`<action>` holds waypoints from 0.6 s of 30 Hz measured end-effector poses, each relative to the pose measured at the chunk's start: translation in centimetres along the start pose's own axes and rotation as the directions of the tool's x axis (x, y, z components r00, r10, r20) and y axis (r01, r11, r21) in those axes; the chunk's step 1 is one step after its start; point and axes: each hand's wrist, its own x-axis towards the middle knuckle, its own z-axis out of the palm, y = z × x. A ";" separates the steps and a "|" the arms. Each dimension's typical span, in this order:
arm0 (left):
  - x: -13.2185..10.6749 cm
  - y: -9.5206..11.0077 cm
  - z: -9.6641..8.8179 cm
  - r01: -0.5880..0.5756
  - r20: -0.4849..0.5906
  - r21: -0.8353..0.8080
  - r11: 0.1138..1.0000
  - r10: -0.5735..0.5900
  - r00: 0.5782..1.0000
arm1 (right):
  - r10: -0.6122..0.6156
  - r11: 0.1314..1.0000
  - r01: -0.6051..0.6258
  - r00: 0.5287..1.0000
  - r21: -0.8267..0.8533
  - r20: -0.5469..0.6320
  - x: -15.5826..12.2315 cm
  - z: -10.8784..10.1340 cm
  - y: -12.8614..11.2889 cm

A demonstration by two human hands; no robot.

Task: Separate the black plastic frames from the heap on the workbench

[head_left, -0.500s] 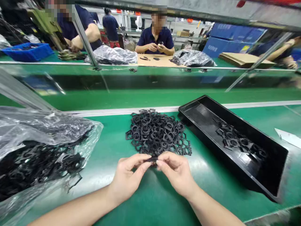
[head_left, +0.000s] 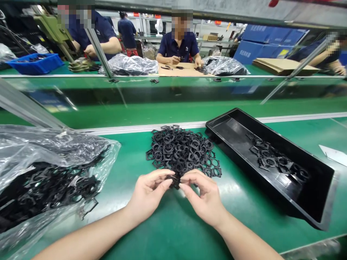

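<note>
Between my two hands is a small black plastic ring part point(head_left: 173, 179), just in front of a heap of similar parts point(head_left: 180, 148). My left hand point(head_left: 150, 191) pinches its left side between thumb and fingers. On the other side, my right hand point(head_left: 204, 193) has thumb and forefinger closed at the part's right edge. The fingertips cover much of the part, so its full shape is hidden. The heaped parts are flat black frames with round openings, lying loose on the green bench point(head_left: 168, 238).
To the right stands a long black tray point(head_left: 230, 126) with several black parts point(head_left: 273, 159) inside. A clear plastic bag point(head_left: 62, 148) full of black pieces lies at left. Behind the bench's metal rail point(head_left: 130, 129), co-workers sit at another bench with bags and a blue bin point(head_left: 38, 63).
The ring part has turned from nearly edge-on to show its round face, and my fingers have shifted slightly around it. Across the way, a co-worker's hands have moved apart.
</note>
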 end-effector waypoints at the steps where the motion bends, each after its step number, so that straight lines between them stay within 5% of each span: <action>1: 0.0 0.1 0.1 0.029 -0.017 -0.062 0.998 -0.030 0.999 | -0.004 1.000 0.004 1.000 -0.009 0.000 0.0 0.1 0.0; 7: -0.6 -0.3 0.4 0.043 -0.029 -0.159 0.986 -0.049 0.998 | -0.107 0.992 0.102 0.992 -0.072 -0.069 -0.4 0.6 0.1; 18: -1.1 -1.1 0.4 -0.062 -0.065 0.052 0.997 0.066 0.996 | -0.114 0.993 0.111 0.991 -0.043 -0.071 -0.6 0.9 -0.1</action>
